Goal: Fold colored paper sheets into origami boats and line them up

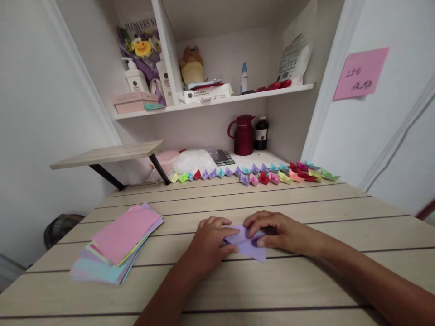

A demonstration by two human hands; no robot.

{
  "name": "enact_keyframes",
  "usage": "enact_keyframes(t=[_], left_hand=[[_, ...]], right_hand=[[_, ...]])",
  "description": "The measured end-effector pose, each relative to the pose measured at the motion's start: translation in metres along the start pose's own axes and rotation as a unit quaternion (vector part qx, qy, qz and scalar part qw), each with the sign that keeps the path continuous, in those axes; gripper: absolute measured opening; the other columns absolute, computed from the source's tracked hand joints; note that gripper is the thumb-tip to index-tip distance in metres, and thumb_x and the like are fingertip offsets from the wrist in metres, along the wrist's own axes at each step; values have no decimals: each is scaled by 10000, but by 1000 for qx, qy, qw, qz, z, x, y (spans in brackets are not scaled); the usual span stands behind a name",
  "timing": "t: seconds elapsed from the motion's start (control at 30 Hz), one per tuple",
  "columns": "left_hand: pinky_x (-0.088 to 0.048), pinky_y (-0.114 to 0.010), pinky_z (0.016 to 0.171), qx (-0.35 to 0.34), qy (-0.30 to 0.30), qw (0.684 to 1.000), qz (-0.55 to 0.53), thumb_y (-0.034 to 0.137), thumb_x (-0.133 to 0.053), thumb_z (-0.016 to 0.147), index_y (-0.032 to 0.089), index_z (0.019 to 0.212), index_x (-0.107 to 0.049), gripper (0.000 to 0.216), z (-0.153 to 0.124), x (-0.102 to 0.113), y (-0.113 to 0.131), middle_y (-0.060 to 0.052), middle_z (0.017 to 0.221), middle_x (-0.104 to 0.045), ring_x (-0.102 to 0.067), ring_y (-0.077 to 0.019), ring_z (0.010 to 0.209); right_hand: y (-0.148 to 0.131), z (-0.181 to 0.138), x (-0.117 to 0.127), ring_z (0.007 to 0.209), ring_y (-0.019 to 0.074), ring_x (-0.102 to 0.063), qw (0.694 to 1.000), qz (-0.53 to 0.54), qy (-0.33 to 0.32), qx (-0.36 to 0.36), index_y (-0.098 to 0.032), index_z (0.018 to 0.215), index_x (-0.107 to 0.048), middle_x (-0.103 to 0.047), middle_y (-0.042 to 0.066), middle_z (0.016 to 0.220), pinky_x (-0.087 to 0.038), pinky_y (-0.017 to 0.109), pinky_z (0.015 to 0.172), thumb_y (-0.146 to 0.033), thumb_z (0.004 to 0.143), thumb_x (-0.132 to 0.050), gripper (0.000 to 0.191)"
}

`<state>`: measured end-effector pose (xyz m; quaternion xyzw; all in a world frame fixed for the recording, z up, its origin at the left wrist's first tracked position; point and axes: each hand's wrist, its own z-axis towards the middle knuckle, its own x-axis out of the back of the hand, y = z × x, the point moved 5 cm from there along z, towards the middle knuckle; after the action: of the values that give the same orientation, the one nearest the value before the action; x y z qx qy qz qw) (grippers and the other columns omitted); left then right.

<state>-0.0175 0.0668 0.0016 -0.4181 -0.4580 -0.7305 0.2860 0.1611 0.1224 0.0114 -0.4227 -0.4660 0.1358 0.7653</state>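
A partly folded sheet of purple paper (250, 249) lies on the table between both hands. My left hand (214, 237) grips its left side, thumb and forefinger closed on the edge. From the right, my right hand (277, 231) presses on the paper with bent fingers and thumb near its upper right part. A loose stack of coloured paper sheets (127, 233), pink on top, sits to the left of my hands. Beyond them, small folded paper boats (263, 178) in many colours stand in rows along the back of the table.
A small raised wooden stand (112, 153) on black legs is at the back left. Behind the boats are a red thermos jug (244, 138), a dark bottle (261, 134) and a white plastic bag (193, 160). The upper shelf (238, 96) holds bottles and a plush toy.
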Motion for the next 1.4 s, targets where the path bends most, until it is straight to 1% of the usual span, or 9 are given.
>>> enact_keyframes(t=[0.2,0.37,0.47,0.67,0.8,0.9,1.03,1.23,1.4], left_hand=[[-422,-356,899,-3,51,998,-47,203,-622,844,278,995,-740,206,4,-3,4,-21,1044,-715,-602,-208,993],[-463,-297,846,56,109,975,-184,224,-618,812,216,876,-765,160,8,-2,-5,-33,923,-745,-644,-195,898],[-483,-279,749,115,121,958,-235,236,-555,819,197,861,-763,215,9,-1,-12,-32,856,-752,-658,-193,808],[-475,-303,790,106,134,967,-188,217,-560,800,216,849,-768,214,8,1,-4,-35,868,-754,-649,-216,854],[-449,-325,890,69,109,977,-169,337,-575,849,260,1001,-742,238,6,1,0,-37,970,-744,-633,-224,943],[-443,-343,931,92,103,970,-199,443,-683,764,258,1258,-602,534,4,-1,-8,-65,1103,-696,-598,-246,1047],[-459,-333,901,117,144,956,-228,233,-739,674,245,1313,-543,668,7,-1,-10,-42,965,-695,-619,-221,954],[-467,-262,706,200,146,871,-424,179,-645,740,155,1337,-485,618,6,-2,-1,-27,786,-697,-640,-159,719],[-460,-313,817,218,92,804,-545,255,-730,712,120,1279,-539,614,1,-1,-4,-69,840,-725,-667,-193,810]], right_hand=[[5,-4,8,1018,243,-594,996,55,33,-64,-208,1084,-666,-655,78,1087,-454,404,932,-490,939,-437,392],[3,-13,6,1350,275,-331,996,36,-61,-57,-333,1432,-344,-338,45,1480,-278,428,1120,-355,732,-754,812],[2,-16,3,1365,273,-305,996,5,-52,-69,-356,1485,-187,-248,48,1521,-282,429,1117,-232,694,-752,979],[-1,-4,-4,1133,235,-538,995,1,80,-59,-292,1438,-319,-467,97,1368,-468,373,945,-149,696,-678,837],[-4,2,2,938,244,-605,991,-48,116,-45,-201,915,-692,-683,75,991,-478,360,857,-307,795,-660,163],[4,0,12,794,209,-597,985,-34,148,-82,-186,789,-665,-669,30,808,-473,309,734,-380,829,-617,204],[16,-3,14,698,164,-547,976,54,181,-110,-174,731,-579,-600,-10,713,-426,267,645,-405,799,-647,250],[-1,-2,-2,691,168,-591,947,271,132,-111,-229,1165,-458,-635,-8,786,-450,273,620,-438,733,-733,552],[2,-8,14,831,209,-629,966,149,179,-113,-262,1369,-377,-653,46,924,-510,354,743,-455,893,-505,529]])
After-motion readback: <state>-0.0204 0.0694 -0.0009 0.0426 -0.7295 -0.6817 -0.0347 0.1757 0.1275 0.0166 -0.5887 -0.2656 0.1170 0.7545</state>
